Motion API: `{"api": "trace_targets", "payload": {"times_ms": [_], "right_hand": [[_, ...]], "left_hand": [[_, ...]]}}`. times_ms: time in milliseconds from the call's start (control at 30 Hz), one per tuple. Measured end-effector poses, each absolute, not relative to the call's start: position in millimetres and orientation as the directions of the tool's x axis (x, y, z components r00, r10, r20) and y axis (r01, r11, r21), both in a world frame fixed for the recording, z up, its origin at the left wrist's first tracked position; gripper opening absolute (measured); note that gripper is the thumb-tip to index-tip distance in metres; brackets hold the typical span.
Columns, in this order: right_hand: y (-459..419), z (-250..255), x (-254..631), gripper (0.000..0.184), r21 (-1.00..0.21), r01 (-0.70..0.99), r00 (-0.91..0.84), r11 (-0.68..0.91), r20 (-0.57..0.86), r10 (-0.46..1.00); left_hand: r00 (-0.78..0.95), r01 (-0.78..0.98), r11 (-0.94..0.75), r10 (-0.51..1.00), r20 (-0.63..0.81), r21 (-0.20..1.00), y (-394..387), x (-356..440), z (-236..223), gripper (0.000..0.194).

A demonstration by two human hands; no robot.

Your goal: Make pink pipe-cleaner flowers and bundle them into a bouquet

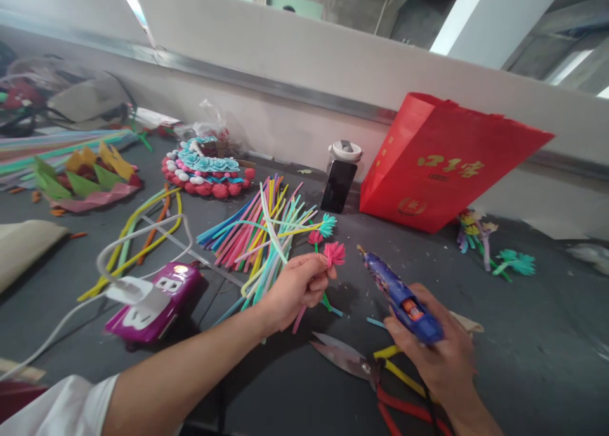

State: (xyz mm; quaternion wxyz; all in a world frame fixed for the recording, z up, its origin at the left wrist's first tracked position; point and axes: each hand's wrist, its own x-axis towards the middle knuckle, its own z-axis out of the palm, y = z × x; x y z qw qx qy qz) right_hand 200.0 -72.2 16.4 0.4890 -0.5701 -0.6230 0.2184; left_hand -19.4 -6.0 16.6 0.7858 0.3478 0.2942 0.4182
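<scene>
Seen from the head camera, a dark grey worktable (pixel 523 334) runs along a pale wall topped by a metal rail, with bare concrete beams above. Across it lie a fan of coloured craft stems (pixel 259 233), a red paper bag (pixel 442 163), a dark phone (pixel 338 185) leaning on a lidded jar, and a purple power strip (pixel 155 299) with a white plug. The left hand (pixel 297 290) pinches the stem of a pink paper flower (pixel 334 253) between fingertips, fingers closed around it (the stem's lower end is hidden by the palm). The right hand (pixel 440 356) is wrapped shut on a blue glue gun (pixel 402 299), nozzle pointing toward the flower, just apart from it. Scissors (pixel 352 360) lie below, their red handles cut off at the frame edge; the far-left clutter is blurred.
</scene>
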Motion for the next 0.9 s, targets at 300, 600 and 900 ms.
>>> {"api": "trace_targets", "payload": {"times_ms": [300,600,900], "right_hand": [[-63.6,-0.5,197.3,0.029,-0.321,0.879,-0.165,0.352,0.489,0.857],[-84.7,-19.6,192.8,0.032,-0.248,0.927,-0.171,0.28,0.385,0.907],[-81.8,-15.2,198.0,0.029,-0.184,0.907,-0.281,0.378,0.403,0.871]], "left_hand": [[0.479,-0.517,0.362,0.873,-0.089,0.776,-5.2,-22.9,16.0,0.017],[0.43,-0.565,0.293,0.903,-0.028,0.771,-7.7,-20.8,18.3,0.013],[0.406,-0.548,0.255,0.914,-0.013,0.797,-7.9,-19.7,18.9,0.018]]}}
